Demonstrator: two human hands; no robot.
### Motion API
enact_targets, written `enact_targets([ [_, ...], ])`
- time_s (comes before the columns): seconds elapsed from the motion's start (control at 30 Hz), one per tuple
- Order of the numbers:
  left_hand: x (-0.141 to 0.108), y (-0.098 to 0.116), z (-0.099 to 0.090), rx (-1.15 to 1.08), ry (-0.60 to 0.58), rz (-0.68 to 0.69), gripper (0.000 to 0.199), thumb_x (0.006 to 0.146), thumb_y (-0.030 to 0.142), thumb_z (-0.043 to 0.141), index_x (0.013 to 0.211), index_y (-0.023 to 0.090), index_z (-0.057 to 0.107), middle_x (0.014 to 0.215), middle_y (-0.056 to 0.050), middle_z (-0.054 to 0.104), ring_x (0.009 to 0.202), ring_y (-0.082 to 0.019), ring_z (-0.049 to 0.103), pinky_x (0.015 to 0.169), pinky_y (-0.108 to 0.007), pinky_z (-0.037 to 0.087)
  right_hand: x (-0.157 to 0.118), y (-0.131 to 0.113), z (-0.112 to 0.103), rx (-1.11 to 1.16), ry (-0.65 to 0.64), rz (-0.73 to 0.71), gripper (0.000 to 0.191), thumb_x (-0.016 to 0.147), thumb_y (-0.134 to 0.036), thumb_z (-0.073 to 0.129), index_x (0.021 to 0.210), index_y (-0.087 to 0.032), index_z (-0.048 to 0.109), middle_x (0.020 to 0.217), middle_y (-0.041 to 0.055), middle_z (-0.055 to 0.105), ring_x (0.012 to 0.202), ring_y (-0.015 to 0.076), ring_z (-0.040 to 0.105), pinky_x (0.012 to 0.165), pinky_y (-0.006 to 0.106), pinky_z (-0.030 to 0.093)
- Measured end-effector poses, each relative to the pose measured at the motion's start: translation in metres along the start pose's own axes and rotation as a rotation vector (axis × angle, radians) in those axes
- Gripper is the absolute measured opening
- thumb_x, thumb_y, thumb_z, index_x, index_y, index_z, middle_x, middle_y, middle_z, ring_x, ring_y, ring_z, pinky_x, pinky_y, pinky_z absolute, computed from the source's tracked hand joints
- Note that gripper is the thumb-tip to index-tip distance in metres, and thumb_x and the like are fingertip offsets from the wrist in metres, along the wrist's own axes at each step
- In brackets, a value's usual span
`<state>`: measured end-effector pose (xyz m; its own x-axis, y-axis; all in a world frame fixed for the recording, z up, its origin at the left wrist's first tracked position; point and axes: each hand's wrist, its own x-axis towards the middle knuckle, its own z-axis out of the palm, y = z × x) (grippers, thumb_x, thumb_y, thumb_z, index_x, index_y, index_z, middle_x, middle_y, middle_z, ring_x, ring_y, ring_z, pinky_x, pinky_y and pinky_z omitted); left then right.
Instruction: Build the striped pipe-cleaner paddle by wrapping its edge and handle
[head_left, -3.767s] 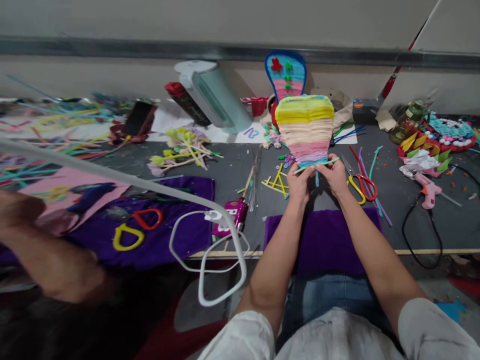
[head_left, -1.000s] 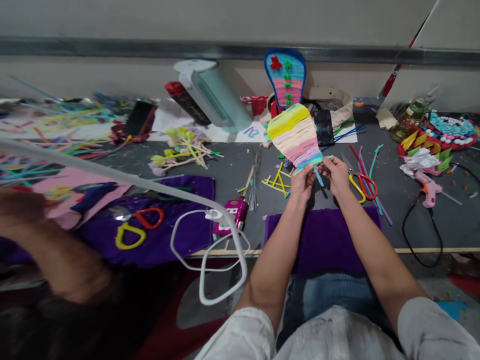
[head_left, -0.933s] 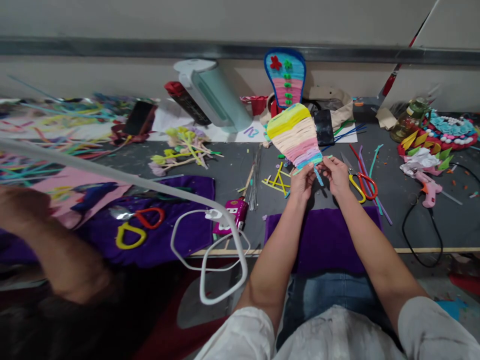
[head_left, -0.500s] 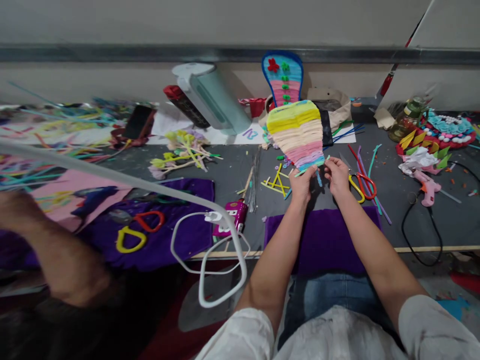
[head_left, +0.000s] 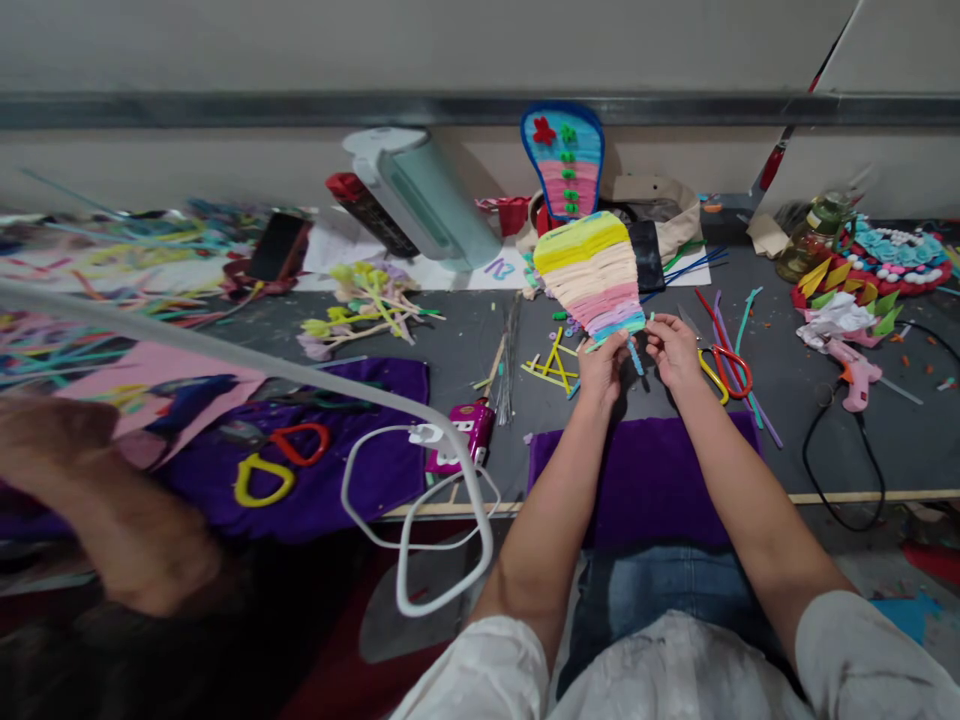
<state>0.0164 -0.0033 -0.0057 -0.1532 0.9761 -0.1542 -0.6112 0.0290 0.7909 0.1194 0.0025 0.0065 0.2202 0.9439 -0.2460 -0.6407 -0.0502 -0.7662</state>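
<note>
A fan-shaped panel (head_left: 592, 265) striped in yellow, cream, pink, lilac and blue, apparently built from fuzzy pipe cleaners, is held up over the table. My left hand (head_left: 602, 362) grips its narrow lower end between thumb and fingers. Just right of that end, my right hand (head_left: 672, 348) is closed in a pinch, with a pale green tip, seemingly of a pipe cleaner, at its fingertips. A short blue pipe cleaner (head_left: 636, 356) dangles between the hands. Close by my right hand lie scissors (head_left: 731, 372) with red and yellow handles.
A co-worker's arm (head_left: 112, 510) reaches in from the left, blurred. A white cable (head_left: 300, 366) crosses the left foreground by a purple power strip (head_left: 466, 436). Loose pipe cleaners (head_left: 739, 345) and a pink glue gun (head_left: 853, 375) lie at right. A finished striped panel (head_left: 568, 165) leans behind.
The striped panel's top has tipped slightly down and left in my left hand. My right hand has barely shifted, still pinched. The co-worker's hand at left has moved a little.
</note>
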Motion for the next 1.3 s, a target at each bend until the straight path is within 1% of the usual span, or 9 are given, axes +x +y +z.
enact_targets([
  [0.07,0.001,-0.001,-0.001,-0.032,-0.002,-0.03,0.031,0.048,0.021,0.085,0.07,0.015,0.065,0.061,0.002,0.064,0.057,-0.011,0.062,0.058,-0.021,0.05,-0.001,0.0,0.001,0.009,-0.005,-0.012,0.025,0.058,-0.014,0.07,0.077,-0.018,0.056,0.053,-0.0082,0.056,0.043,0.0029,0.043,0.036,0.012,0.032],
  [0.2,0.004,-0.003,-0.002,-0.073,-0.023,-0.064,0.031,0.047,0.02,0.084,0.071,0.015,0.064,0.061,0.003,0.064,0.056,-0.01,0.062,0.064,-0.023,0.052,-0.002,0.001,0.001,0.041,-0.011,0.008,0.022,0.058,-0.013,0.069,0.076,-0.017,0.057,0.053,-0.0082,0.055,0.043,0.002,0.041,0.037,0.012,0.031],
  [0.4,0.006,-0.003,-0.004,-0.091,-0.036,-0.121,0.024,0.053,0.016,0.08,0.071,0.015,0.064,0.065,0.001,0.067,0.059,-0.011,0.064,0.066,-0.024,0.052,-0.002,0.0,0.001,0.02,-0.029,0.041,0.017,0.06,-0.012,0.065,0.075,-0.016,0.058,0.052,-0.0078,0.054,0.042,0.0016,0.04,0.037,0.012,0.031],
  [0.5,0.006,-0.002,-0.005,-0.087,-0.048,-0.15,0.023,0.053,0.015,0.079,0.07,0.014,0.063,0.065,0.0,0.067,0.058,-0.011,0.063,0.064,-0.024,0.052,-0.002,-0.006,-0.001,-0.039,-0.072,0.086,0.014,0.061,-0.011,0.062,0.073,-0.016,0.058,0.051,-0.0072,0.054,0.041,0.0019,0.04,0.037,0.012,0.031],
  [0.7,0.007,0.001,-0.006,-0.076,-0.051,-0.139,0.023,0.054,0.015,0.078,0.071,0.014,0.062,0.064,0.001,0.066,0.058,-0.011,0.064,0.067,-0.025,0.053,-0.002,-0.02,-0.007,-0.17,-0.207,0.194,0.017,0.058,-0.009,0.061,0.073,-0.015,0.059,0.05,-0.0068,0.053,0.042,0.0031,0.043,0.038,0.014,0.033],
  [0.93,0.007,0.002,-0.007,-0.092,-0.035,-0.177,0.019,0.058,0.013,0.076,0.07,0.013,0.062,0.062,0.0,0.066,0.056,-0.01,0.063,0.063,-0.023,0.053,0.0,-0.023,-0.012,-0.237,-0.292,0.193,0.018,0.057,-0.012,0.064,0.075,-0.015,0.061,0.054,-0.0064,0.055,0.043,0.0036,0.045,0.038,0.014,0.037],
  [1.17,0.01,0.0,-0.008,-0.099,-0.016,-0.279,0.01,0.066,0.012,0.071,0.071,0.013,0.062,0.06,-0.001,0.066,0.056,-0.01,0.063,0.066,-0.023,0.054,0.004,-0.025,-0.018,-0.294,-0.349,0.203,0.022,0.058,-0.015,0.069,0.079,-0.017,0.062,0.059,-0.006,0.058,0.046,0.0039,0.049,0.041,0.014,0.041],
  [1.3,0.01,0.001,-0.009,-0.082,-0.013,-0.309,0.009,0.066,0.011,0.07,0.072,0.013,0.063,0.06,-0.001,0.067,0.054,-0.01,0.063,0.062,-0.022,0.054,0.006,-0.021,-0.019,-0.311,-0.379,0.159,0.023,0.057,-0.019,0.073,0.078,-0.016,0.063,0.058,-0.0065,0.056,0.046,0.0035,0.047,0.038,0.012,0.038],
])
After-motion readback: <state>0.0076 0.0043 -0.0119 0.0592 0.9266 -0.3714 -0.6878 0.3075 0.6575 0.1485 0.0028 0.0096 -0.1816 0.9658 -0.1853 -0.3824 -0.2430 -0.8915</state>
